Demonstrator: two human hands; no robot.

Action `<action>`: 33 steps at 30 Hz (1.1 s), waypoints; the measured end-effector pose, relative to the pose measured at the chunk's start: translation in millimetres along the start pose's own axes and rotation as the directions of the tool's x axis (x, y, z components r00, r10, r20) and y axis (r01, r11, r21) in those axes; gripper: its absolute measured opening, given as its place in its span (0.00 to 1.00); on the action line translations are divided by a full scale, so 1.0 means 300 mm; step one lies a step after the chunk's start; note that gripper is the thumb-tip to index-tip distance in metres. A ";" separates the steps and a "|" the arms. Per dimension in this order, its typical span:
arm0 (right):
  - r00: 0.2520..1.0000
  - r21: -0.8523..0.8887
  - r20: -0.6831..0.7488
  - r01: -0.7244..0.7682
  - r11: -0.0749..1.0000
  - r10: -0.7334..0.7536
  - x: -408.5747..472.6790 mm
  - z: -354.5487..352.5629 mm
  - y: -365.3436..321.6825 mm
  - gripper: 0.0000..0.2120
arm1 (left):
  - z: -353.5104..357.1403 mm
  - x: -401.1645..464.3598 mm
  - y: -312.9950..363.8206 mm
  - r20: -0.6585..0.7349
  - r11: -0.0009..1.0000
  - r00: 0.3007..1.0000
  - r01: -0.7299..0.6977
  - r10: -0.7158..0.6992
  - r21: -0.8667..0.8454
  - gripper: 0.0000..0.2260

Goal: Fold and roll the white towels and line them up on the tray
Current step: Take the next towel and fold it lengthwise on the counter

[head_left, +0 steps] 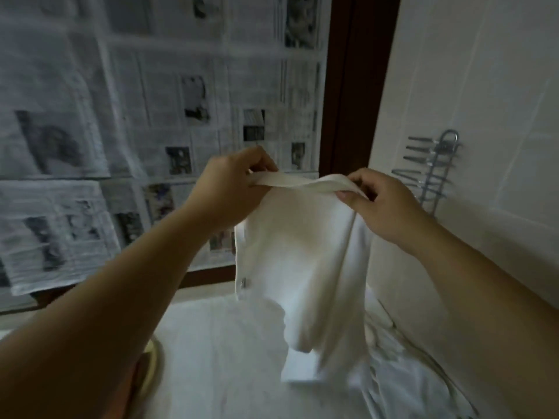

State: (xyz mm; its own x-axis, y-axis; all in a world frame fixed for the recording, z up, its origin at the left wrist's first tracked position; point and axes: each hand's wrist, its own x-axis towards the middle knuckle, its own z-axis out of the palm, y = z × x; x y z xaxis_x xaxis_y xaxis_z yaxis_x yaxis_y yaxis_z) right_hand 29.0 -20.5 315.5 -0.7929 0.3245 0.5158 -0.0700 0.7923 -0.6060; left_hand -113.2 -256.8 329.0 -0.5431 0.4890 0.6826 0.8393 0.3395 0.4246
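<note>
Soft white towel held up, hanging in folds; top edge pinched by left hand and right hand.

White towel held aloft

A plain white cloth towel hangs lengthwise in the air, its top edge stretched nearly level and slightly twisted. The body drapes down in soft vertical folds, its lower end blurred above more rumpled white fabric.
</note>
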 end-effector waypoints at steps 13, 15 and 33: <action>0.942 -0.029 0.331 -0.041 0.999 0.048 -0.101 -0.092 -0.323 0.15 | -0.278 -0.077 0.261 -0.152 0.976 0.985 0.055 -0.088 -0.210 0.03; 0.936 0.166 0.349 -0.027 0.986 -0.033 -0.124 -0.077 -0.389 0.16 | -0.288 -0.064 0.349 -0.047 0.993 0.999 -0.022 0.017 -0.115 0.04; 0.915 0.117 0.401 0.009 0.993 -0.055 -0.199 -0.100 -0.469 0.12 | -0.353 -0.358 0.273 0.203 0.948 0.945 0.286 -0.255 -0.141 0.09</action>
State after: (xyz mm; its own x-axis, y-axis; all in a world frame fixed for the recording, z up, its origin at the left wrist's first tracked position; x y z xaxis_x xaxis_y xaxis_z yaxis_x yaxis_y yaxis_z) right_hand 104.4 -136.0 388.1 -0.9638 0.0462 0.2626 -0.1471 0.7293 -0.6682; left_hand 16.3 -366.7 353.5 -0.7326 0.5385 0.4163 0.6435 0.3486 0.6814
